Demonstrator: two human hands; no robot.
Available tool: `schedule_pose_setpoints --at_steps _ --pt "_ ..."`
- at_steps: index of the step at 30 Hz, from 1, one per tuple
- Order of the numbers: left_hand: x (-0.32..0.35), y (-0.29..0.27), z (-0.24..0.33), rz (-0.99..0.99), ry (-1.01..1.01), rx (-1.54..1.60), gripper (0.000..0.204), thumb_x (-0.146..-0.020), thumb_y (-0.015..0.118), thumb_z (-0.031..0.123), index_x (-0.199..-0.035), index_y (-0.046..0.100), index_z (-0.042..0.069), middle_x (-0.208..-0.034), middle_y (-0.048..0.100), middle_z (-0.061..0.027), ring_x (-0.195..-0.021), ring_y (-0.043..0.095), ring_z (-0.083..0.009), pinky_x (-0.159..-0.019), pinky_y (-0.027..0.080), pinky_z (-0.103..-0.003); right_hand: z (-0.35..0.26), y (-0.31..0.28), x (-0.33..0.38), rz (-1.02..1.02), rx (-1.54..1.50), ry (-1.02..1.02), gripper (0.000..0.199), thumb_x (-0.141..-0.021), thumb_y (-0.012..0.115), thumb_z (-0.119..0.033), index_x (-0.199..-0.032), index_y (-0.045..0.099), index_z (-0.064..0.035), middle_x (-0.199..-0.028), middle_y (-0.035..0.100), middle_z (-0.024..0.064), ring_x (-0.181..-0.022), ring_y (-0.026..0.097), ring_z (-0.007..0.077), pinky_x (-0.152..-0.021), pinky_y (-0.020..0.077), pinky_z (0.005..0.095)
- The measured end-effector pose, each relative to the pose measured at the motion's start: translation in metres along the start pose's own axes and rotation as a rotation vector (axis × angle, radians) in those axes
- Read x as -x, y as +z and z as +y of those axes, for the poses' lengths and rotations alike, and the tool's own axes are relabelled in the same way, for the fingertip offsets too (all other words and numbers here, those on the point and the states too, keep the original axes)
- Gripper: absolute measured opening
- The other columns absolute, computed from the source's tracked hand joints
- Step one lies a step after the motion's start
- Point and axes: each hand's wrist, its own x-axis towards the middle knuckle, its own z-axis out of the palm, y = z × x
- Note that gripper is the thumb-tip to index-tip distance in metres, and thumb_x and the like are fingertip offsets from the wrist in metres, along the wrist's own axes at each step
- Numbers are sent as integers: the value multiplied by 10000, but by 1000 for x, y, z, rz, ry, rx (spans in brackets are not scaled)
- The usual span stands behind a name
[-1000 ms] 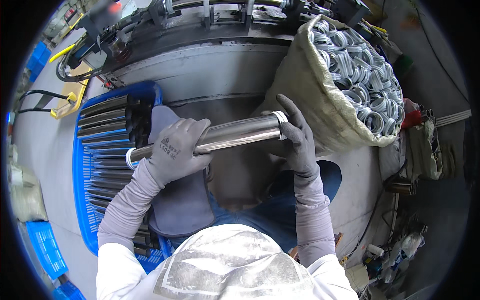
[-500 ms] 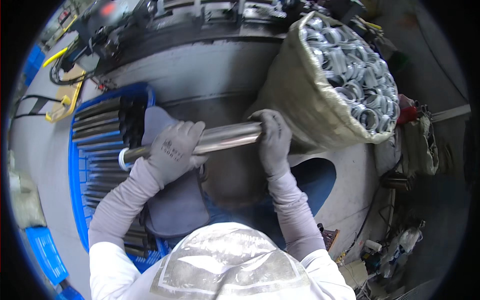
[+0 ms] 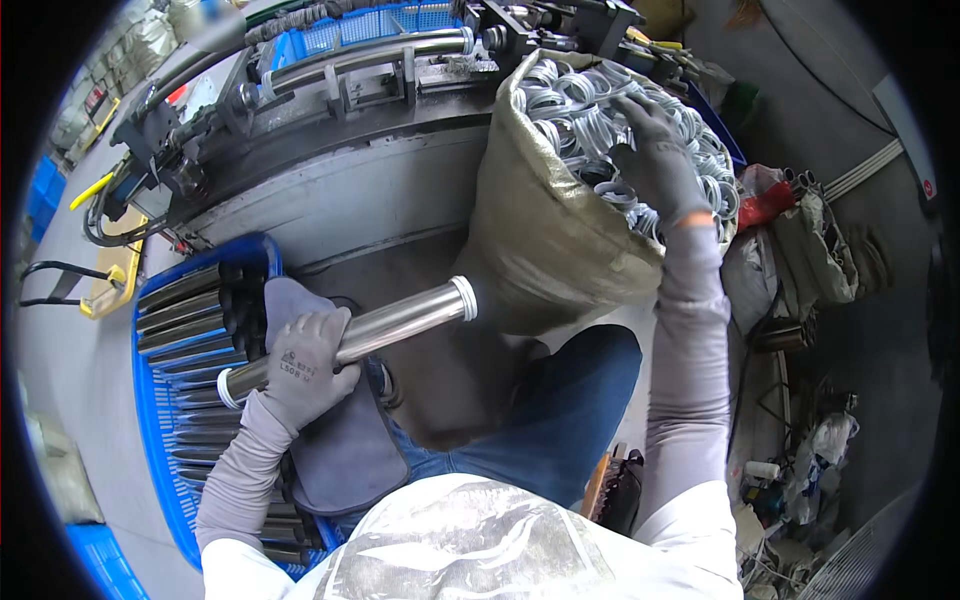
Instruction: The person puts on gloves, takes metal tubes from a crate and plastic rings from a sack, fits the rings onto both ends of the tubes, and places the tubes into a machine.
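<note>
My left hand (image 3: 308,368), in a grey glove, is closed around a shiny metal tube (image 3: 405,322). The tube is held at a slant over a grey pad (image 3: 350,440), its right end higher. A white ridged ring (image 3: 463,298) sits on that right end, and another white ring (image 3: 227,389) is on the left end. My right hand (image 3: 655,155), gloved too, is over a big beige sack (image 3: 560,240) at the upper right. Its fingers are stretched and apart, touching or just above the heap of pale ridged rings (image 3: 580,90) inside.
A blue basket (image 3: 150,400) of dark metal tubes (image 3: 190,325) stands on my left. Across the far side runs a machine bench (image 3: 310,195), with a ringed tube (image 3: 370,60) lying in its supports. Bags and clutter (image 3: 810,460) lie at the right.
My right hand has left the tube's right end and reached up to the sack, uncovering a white ring there. The tube has tilted in my left hand, and the view has shifted.
</note>
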Motion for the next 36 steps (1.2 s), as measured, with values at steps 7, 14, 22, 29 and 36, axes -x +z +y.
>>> schedule_pose_setpoints --at_steps 7,14,22,29,36 --pt "-1 -2 -1 -41 29 -30 649 -752 794 277 -1318 575 48 -1160 665 -163 -1123 644 -357 -976 495 -487 25 4 -34 -390 -50 -97 708 -800 789 -71 -1481 616 -157 -1294 708 202 -1246 660 404 -1067 529 442" --pt "-11 -23 -6 -75 37 20 671 -755 800 270 -1337 580 18 -1187 676 -192 -1107 663 -373 -946 525 -478 -35 -48 38 41 -582 38 501 -842 764 22 -1332 656 17 -1213 685 98 -1055 674 191 -917 558 304" --pt "-171 -71 -57 511 31 -268 593 -835 752 198 -1385 593 45 -1287 662 -208 -1215 614 -414 -1041 492 -514 -121 61 134 -738 -1328 586 339 -1013 749 -163 -1266 694 55 -1021 761 69 -840 727 113 -715 590 263" --pt "-354 -86 -85 426 -146 -461 539 -891 756 192 -1392 584 94 -1353 662 -184 -1291 625 -367 -1110 474 -487 -113 152 165 -838 -1529 616 442 -1096 624 -313 -1385 659 20 -1092 748 40 -986 705 116 -840 598 283" --pt "-415 -55 -123 115 -324 -512 501 -937 668 144 -1426 574 95 -1394 647 -183 -1345 609 -345 -1172 443 -502 -107 151 178 -824 -1454 664 451 -1069 652 -239 -1429 629 32 -1249 731 89 -1129 688 163 -1047 525 322"
